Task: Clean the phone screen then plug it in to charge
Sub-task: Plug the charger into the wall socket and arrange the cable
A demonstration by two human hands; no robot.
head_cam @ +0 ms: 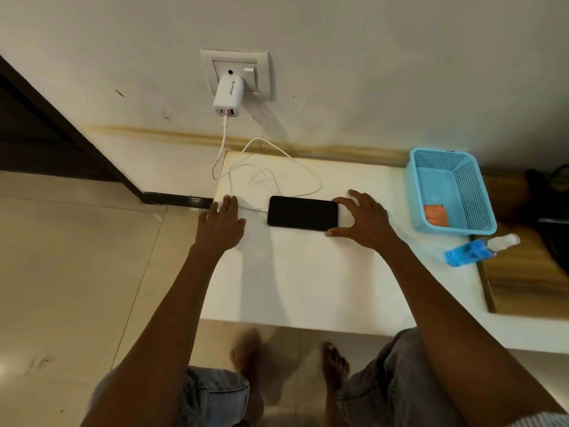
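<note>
A black phone (302, 213) lies flat, screen up and dark, on the white table (308, 278). A white cable (277, 167) loops from the white charger (228, 95) in the wall socket (237, 73) down to the phone's left end, where its plug meets the phone. My right hand (360, 218) spans the phone's right end, thumb at the near corner and fingers at the far corner. My left hand (220, 221) rests flat on the table's left edge, fingers spread, a little left of the cable plug and holding nothing.
A blue plastic basket (474, 198) with an orange cloth (434, 214) inside stands at the right by the wall. A blue spray bottle (480, 250) lies on its side in front of it. The table's near edge is above my knees and bare feet.
</note>
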